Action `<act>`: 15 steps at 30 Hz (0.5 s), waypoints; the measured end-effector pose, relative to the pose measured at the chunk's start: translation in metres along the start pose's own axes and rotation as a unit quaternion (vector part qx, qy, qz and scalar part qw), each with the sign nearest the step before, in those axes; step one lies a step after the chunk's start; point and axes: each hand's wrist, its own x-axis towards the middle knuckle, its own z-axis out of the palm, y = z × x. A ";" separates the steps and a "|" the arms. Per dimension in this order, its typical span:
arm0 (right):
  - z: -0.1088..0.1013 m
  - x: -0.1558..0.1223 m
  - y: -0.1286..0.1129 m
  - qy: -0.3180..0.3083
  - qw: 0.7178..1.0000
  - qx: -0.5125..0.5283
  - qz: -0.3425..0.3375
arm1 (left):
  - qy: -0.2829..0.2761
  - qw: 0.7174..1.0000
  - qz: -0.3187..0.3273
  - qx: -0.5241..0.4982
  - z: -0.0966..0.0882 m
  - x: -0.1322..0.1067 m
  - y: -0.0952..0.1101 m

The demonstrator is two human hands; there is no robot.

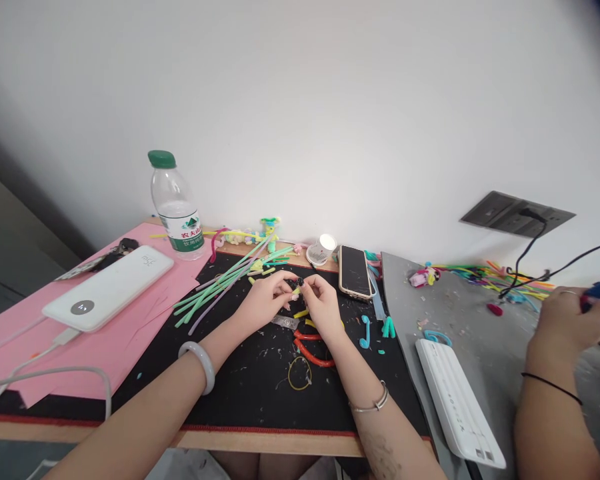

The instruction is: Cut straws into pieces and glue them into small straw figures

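My left hand (266,300) and my right hand (322,298) meet over the black mat (250,380), fingers pinched together on a small dark piece (297,285) with a bit of yellow below it. A pale bangle sits on my left wrist, a thin metal bracelet on my right. Just under my hands lie a small metal tool (286,323), red pipe cleaner curls (313,352) and a thin yellow ring (300,373). A bundle of green and lilac pipe cleaners (225,280) lies to the left of my hands.
A water bottle (176,207), a white power bank (109,288) on pink paper, a phone (355,272) and a small lit jar (321,249) surround the mat. On the grey mat at right lie a white power bank (457,402) and a co-worker's hand (570,327) by coloured pipe cleaners.
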 end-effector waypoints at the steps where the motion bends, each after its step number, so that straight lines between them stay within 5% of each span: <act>1: 0.000 0.000 0.000 -0.005 1.000 -0.001 -0.001 | 0.000 1.000 0.002 0.001 0.000 0.000 0.000; 15: -0.001 0.001 0.004 0.027 0.999 0.025 0.017 | -0.006 1.000 0.000 -0.018 -0.001 -0.001 0.003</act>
